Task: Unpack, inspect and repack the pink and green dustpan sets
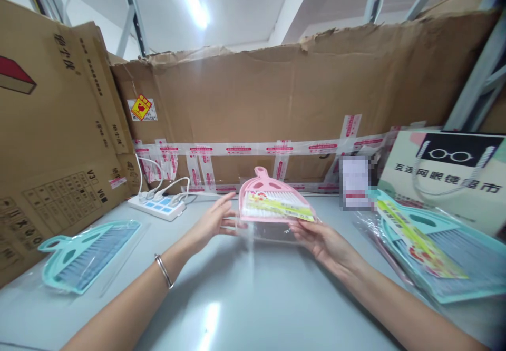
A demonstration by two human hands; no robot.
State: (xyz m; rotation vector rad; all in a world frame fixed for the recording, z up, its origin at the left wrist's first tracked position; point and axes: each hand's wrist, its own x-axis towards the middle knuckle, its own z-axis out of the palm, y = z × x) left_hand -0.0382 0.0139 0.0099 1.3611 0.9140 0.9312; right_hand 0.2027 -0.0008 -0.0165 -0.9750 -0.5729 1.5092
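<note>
A pink dustpan and brush set in a clear plastic bag is held up in front of me, its handle pointing up. A yellow-green printed card lies across its white bristles. My right hand pinches the lower right corner of the set and its bag. On the other side, my left hand has its fingers stretched out and apart, close to the left edge of the bag; whether the fingertips touch the plastic I cannot tell.
A bagged turquoise dustpan set lies at left, and more turquoise sets are stacked at right. A white power strip with cables stands behind my left hand. Cardboard walls the back; a paper carrier bag leans at right.
</note>
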